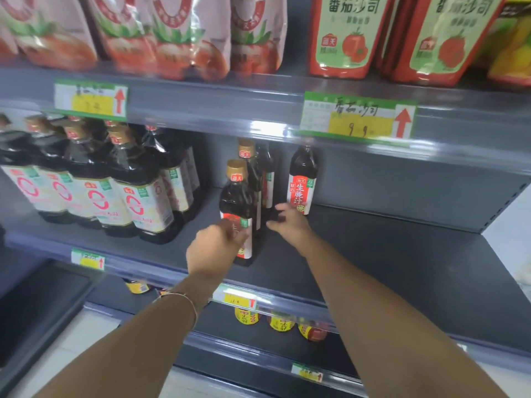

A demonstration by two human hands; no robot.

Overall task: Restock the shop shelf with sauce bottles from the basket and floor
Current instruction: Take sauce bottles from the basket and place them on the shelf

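On the grey metal middle shelf (402,254), my left hand (215,248) grasps the front dark, gold-capped, red-labelled sauce bottle (237,202), my right hand (287,222) loose-fingered and empty at its two o'clock, and I judge restocking early, with bare shelf toward three o'clock.

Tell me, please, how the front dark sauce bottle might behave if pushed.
The front bottle is tall and narrow-based, so a high push would probably tip it. It looks full of dark liquid, so likely heavy. Its glossy surface may be slippery.
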